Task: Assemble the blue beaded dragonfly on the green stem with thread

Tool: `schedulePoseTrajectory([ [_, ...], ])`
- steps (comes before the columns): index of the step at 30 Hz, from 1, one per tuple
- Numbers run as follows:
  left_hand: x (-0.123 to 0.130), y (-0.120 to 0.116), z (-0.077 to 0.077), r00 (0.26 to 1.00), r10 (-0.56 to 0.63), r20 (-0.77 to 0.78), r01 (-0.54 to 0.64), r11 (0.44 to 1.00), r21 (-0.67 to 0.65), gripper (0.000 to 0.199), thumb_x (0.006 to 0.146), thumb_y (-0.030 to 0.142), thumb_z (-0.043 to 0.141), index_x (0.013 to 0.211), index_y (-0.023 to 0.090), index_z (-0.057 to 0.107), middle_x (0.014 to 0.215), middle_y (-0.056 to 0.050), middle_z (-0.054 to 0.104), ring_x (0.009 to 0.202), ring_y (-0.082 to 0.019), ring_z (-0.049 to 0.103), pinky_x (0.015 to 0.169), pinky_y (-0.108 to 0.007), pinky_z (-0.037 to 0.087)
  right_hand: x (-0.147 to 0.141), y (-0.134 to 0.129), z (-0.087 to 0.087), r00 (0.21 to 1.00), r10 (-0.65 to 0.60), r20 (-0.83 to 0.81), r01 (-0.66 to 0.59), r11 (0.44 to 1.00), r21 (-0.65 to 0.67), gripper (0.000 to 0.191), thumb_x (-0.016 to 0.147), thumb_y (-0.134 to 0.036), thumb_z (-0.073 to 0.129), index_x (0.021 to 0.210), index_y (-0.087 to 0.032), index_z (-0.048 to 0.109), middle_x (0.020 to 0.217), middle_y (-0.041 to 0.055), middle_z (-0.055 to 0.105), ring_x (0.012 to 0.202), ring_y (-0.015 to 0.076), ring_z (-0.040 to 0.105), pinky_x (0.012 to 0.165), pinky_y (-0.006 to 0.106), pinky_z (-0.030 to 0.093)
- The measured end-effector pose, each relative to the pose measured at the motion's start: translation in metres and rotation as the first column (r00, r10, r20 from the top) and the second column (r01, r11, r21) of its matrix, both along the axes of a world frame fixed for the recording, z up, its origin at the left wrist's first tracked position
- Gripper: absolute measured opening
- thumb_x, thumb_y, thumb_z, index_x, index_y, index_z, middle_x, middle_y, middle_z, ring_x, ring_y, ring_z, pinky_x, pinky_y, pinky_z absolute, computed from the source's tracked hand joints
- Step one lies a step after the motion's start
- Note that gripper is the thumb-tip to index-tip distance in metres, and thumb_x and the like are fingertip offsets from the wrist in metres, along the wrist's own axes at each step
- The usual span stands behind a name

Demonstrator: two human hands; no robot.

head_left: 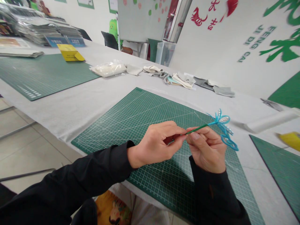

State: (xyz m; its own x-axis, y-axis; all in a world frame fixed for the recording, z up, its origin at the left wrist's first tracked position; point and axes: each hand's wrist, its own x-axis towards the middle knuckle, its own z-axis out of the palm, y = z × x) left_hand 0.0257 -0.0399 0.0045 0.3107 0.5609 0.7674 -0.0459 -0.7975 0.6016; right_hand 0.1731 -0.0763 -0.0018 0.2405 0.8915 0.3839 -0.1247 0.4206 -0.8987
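A handmade flower (219, 120) with blue looped petals, white beads and a thin green stem is held over the green cutting mat (140, 109). My left hand (161, 142) pinches the tip of the stem between thumb and fingers. Closer to the petals, my right hand (207, 147) grips the same stem, its thumb lying along it. The two hands nearly meet, and the flower points to the upper right. Part of the stem's end is hidden by my left fingers.
A second cutting mat (47, 75) lies at the left with a yellow card (70, 52) on it. A plastic bag (109, 69) and cloth scraps (184, 79) lie behind. Stacked packets (35, 26) stand at the far left. Another mat (281, 168) is at the right.
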Motion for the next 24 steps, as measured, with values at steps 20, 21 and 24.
schedulePoseTrajectory([
  [20,-0.01,0.021,0.002,0.7,-0.585,0.409,0.606,0.185,-0.774,0.016,0.077,0.025,0.066,0.078,0.01,0.068,0.059,-0.001,0.06,0.038,-0.001,0.037,0.036,-0.016,0.021,0.0,-0.003,0.0,0.998,0.026,0.062,-0.026,1.0,-0.012,0.004,0.072,-0.02,0.072,0.076,-0.022,0.073,0.061,-0.0003,0.067,0.048,0.0096,0.057,0.049,0.024,0.052],
  [21,-0.011,0.022,0.002,0.681,-0.6,0.42,0.612,0.15,-0.776,0.014,0.077,0.023,0.066,0.079,0.01,0.068,0.06,-0.001,0.06,0.038,-0.001,0.037,0.035,-0.016,0.02,0.001,-0.003,0.0,0.997,0.039,0.066,-0.038,0.999,-0.014,0.005,0.073,-0.02,0.071,0.078,-0.022,0.073,0.059,-0.0006,0.066,0.049,0.0098,0.057,0.049,0.024,0.052],
  [24,-0.012,0.021,0.004,0.677,-0.591,0.438,0.617,0.133,-0.775,0.012,0.076,0.021,0.067,0.079,0.01,0.069,0.059,-0.001,0.061,0.037,0.0,0.037,0.034,-0.016,0.019,0.0,-0.003,0.001,0.995,0.075,0.066,-0.075,0.997,-0.01,0.006,0.074,-0.02,0.07,0.079,-0.022,0.074,0.057,-0.0013,0.065,0.048,0.0094,0.057,0.048,0.024,0.051],
])
